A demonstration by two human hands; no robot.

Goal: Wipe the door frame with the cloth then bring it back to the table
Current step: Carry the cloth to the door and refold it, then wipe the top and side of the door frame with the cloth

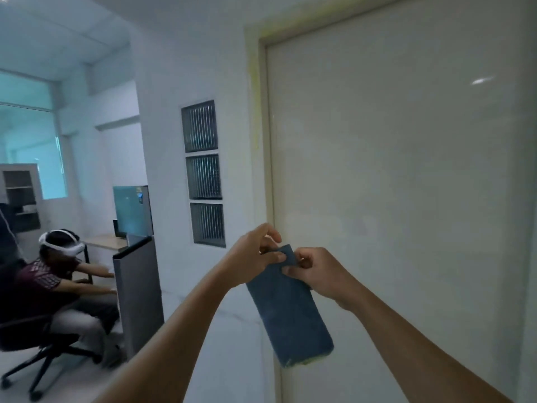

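A folded blue cloth hangs in front of me, its lower edge showing a yellow-green underside. My left hand pinches its top left corner and my right hand pinches the top right corner, both held out at chest height. The cream door frame runs up just behind the cloth, with yellowish smears along its left side and top corner. The closed pale door fills the right of the view. No table for the cloth is identifiable near me.
A white wall with three dark ribbed glass blocks stands left of the frame. Farther left a seated person wearing a white headset reaches toward a grey partition, on a wheeled office chair. A desk stands behind.
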